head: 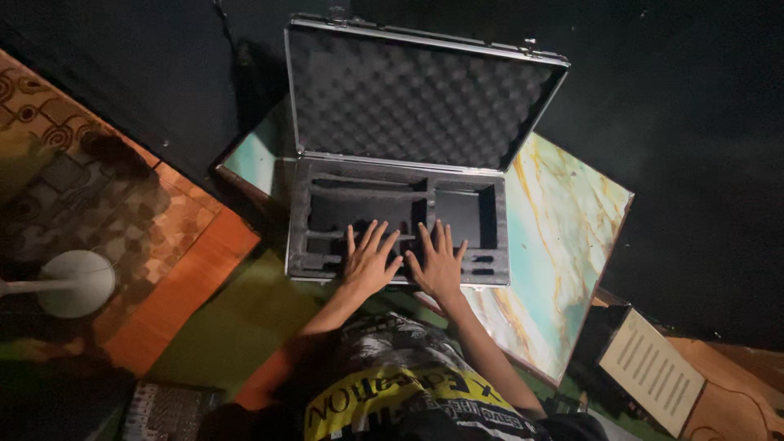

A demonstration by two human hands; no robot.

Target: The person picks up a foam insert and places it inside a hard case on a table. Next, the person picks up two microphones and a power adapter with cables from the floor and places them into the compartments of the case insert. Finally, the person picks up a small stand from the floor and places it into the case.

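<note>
The aluminium flight case (400, 155) stands open on the marbled tabletop (563, 237), its foam cutouts (367, 214) all bare. The left hand (369, 261) and right hand (437, 265) lie flat, fingers spread, holding nothing, on the front foam.

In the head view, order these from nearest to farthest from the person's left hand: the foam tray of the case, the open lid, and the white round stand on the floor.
From the left hand:
1. Foam tray, directly under the palm and fingers.
2. Open lid, upright behind the tray.
3. White round stand, far left on the floor.
</note>
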